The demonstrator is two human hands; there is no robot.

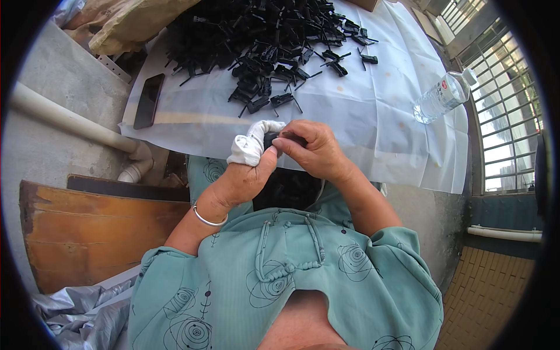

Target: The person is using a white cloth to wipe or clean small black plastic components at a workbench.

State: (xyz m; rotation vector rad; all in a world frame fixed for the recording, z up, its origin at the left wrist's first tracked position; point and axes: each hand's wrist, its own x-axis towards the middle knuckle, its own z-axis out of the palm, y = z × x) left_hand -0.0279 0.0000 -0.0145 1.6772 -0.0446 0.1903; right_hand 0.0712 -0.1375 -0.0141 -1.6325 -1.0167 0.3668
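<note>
My left hand [248, 175] has white cloth [248, 150] wrapped over its fingers and is closed around a small black plastic part [270, 140]. Against it, my right hand [319, 149] is closed, thumb and fingers pinching at the part's right side. A dark strip shows under the right fingers; I cannot make out whether it belongs to the part. Both hands meet just off the near edge of the covered table. Beyond them lies a large heap of black plastic parts [251, 44], several with thin prongs sticking out.
White sheeting [367, 140] covers the table. A black phone [149, 100] lies at its left edge, a clear water bottle [440, 98] stands at the right. Below my hands, a dark container [287, 191] sits at my lap. A wooden board [99, 233] and a pipe [70, 119] are left.
</note>
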